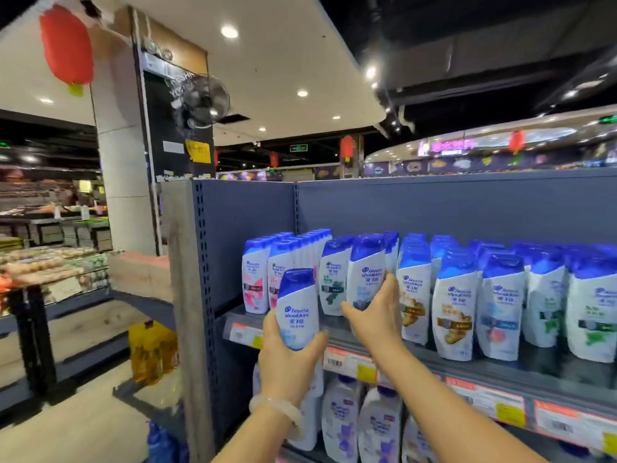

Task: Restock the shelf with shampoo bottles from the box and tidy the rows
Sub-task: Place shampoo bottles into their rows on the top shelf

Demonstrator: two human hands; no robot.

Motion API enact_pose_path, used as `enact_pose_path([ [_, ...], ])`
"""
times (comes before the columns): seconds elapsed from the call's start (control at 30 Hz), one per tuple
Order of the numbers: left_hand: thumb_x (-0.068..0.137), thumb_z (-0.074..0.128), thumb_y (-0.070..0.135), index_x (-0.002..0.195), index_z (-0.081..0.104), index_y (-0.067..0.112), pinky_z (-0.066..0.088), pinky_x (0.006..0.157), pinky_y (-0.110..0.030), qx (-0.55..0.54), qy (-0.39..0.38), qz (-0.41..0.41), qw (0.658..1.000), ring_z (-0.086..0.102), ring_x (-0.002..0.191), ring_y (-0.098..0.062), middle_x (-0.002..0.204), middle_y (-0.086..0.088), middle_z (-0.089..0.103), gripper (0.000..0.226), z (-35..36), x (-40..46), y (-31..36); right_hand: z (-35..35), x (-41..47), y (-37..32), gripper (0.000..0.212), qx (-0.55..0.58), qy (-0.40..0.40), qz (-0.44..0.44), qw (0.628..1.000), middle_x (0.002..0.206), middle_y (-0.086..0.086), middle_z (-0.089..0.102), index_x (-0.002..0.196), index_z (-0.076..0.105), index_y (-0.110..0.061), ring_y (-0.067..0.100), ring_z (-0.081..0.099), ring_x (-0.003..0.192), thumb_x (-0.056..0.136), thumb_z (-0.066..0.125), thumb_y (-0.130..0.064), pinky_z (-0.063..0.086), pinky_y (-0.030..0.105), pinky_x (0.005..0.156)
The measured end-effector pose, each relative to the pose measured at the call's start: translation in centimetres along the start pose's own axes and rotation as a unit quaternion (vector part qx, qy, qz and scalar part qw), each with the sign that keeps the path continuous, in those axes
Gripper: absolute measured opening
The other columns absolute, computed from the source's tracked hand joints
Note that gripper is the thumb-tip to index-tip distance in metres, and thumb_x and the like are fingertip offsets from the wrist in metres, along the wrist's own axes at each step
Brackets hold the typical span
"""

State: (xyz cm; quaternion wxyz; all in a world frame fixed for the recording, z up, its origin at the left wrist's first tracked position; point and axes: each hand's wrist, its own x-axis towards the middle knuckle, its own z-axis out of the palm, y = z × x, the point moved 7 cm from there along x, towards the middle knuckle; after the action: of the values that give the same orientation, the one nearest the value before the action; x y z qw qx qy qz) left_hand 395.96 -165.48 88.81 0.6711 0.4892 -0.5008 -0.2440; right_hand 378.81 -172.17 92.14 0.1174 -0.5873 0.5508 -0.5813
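Observation:
My left hand point(289, 359) grips a white shampoo bottle with a blue cap point(297, 305), upright in front of the top shelf's left end. My right hand point(375, 312) is wrapped around a second white and blue shampoo bottle point(364, 265) that stands tilted at the front of a row on the shelf point(541, 365). Several rows of the same bottles point(500, 299) fill the shelf to the right, and more bottles point(257, 275) stand at its left end. The box is not in view.
Below, a lower shelf holds larger white bottles point(342, 416). Price tags point(487, 401) line the shelf edge. A grey upright post point(187, 295) bounds the shelf on the left, with an aisle floor and a food display point(50, 265) beyond it.

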Motion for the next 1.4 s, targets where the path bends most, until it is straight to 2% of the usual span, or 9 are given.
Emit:
enact_pose_path([
  [0.13,0.069,0.079,0.014,0.110,0.049,0.032,0.053,0.070,-0.020,-0.025,-0.068,0.017,0.997,0.063,0.078,0.005,0.094,0.015,0.064,0.054,0.9,5.1,-0.6,2.8,2.5,1.7,0.096,-0.012,0.040,0.051,0.998,0.139,0.009,0.038,0.142,0.020,-0.009,0.028,0.047,0.122,0.066,0.079,-0.016,0.045,0.043,0.098],
  [0.23,0.070,0.077,0.010,0.108,0.051,0.029,0.049,0.062,-0.008,-0.044,-0.122,0.030,0.991,0.063,0.078,0.007,0.092,0.015,0.065,0.050,1.6,8.1,-1.2,4.6,3.1,3.3,0.101,-0.033,0.068,0.090,0.993,0.141,0.010,0.037,0.143,0.016,-0.010,0.030,0.046,0.124,0.064,0.080,-0.017,0.045,0.046,0.097],
  [0.33,0.069,0.078,0.010,0.109,0.051,0.028,0.050,0.062,-0.011,-0.061,-0.156,0.019,0.986,0.064,0.080,0.004,0.094,0.013,0.066,0.051,2.7,9.9,-2.8,4.8,3.0,4.3,0.094,-0.077,0.102,0.117,0.985,0.138,0.012,0.038,0.141,0.021,-0.007,0.029,0.045,0.124,0.067,0.078,-0.016,0.042,0.040,0.099],
  [0.67,0.064,0.080,0.017,0.102,0.054,0.025,0.048,0.064,-0.022,-0.083,-0.180,-0.022,0.980,0.065,0.080,-0.011,0.087,0.007,0.067,0.047,7.5,10.9,-6.0,4.6,1.6,6.9,0.072,-0.269,0.054,0.205,0.940,0.130,0.011,0.040,0.127,0.038,-0.009,0.028,0.048,0.119,0.072,0.075,-0.038,0.045,0.035,0.093],
  [0.8,0.067,0.079,0.014,0.105,0.052,0.027,0.049,0.063,-0.016,-0.089,-0.189,-0.010,0.978,0.063,0.074,0.000,0.089,0.011,0.066,0.048,8.2,11.4,-5.1,4.5,2.2,6.7,0.063,-0.302,0.052,0.225,0.925,0.127,0.012,0.044,0.122,0.039,-0.008,0.027,0.051,0.116,0.077,0.071,-0.038,0.046,0.035,0.088],
  [0.93,0.067,0.079,0.014,0.106,0.050,0.027,0.054,0.072,-0.029,-0.093,-0.189,0.001,0.977,0.063,0.077,0.002,0.090,0.013,0.065,0.050,8.5,11.9,-4.7,4.1,2.5,6.3,0.060,-0.352,0.060,0.239,0.903,0.125,0.011,0.048,0.121,0.038,-0.009,0.026,0.052,0.115,0.080,0.067,-0.042,0.046,0.034,0.086],
  [1.07,0.067,0.080,0.017,0.117,0.048,0.023,0.056,0.077,-0.034,-0.094,-0.186,0.008,0.978,0.062,0.088,-0.004,0.097,0.010,0.063,0.059,8.8,12.0,-4.7,4.0,2.2,6.2,0.057,-0.354,0.076,0.237,0.901,0.122,0.009,0.055,0.121,0.041,-0.008,0.025,0.054,0.114,0.081,0.065,-0.042,0.046,0.033,0.086],
  [1.27,0.068,0.080,0.015,0.120,0.045,0.020,0.053,0.070,-0.022,-0.105,-0.179,0.013,0.978,0.062,0.090,-0.008,0.101,0.004,0.062,0.063,9.7,11.5,-4.6,3.7,2.1,6.2,0.052,-0.340,0.085,0.248,0.903,0.119,0.008,0.059,0.120,0.046,-0.009,0.024,0.057,0.110,0.083,0.064,-0.041,0.047,0.033,0.084],
  [1.4,0.068,0.081,0.017,0.122,0.043,0.018,0.054,0.077,-0.029,-0.113,-0.182,0.016,0.977,0.061,0.096,-0.013,0.107,0.001,0.060,0.066,10.5,11.2,-4.4,3.4,1.6,6.1,0.045,-0.313,0.070,0.244,0.915,0.117,0.008,0.061,0.116,0.048,-0.010,0.025,0.058,0.108,0.084,0.064,-0.037,0.047,0.033,0.084],
])
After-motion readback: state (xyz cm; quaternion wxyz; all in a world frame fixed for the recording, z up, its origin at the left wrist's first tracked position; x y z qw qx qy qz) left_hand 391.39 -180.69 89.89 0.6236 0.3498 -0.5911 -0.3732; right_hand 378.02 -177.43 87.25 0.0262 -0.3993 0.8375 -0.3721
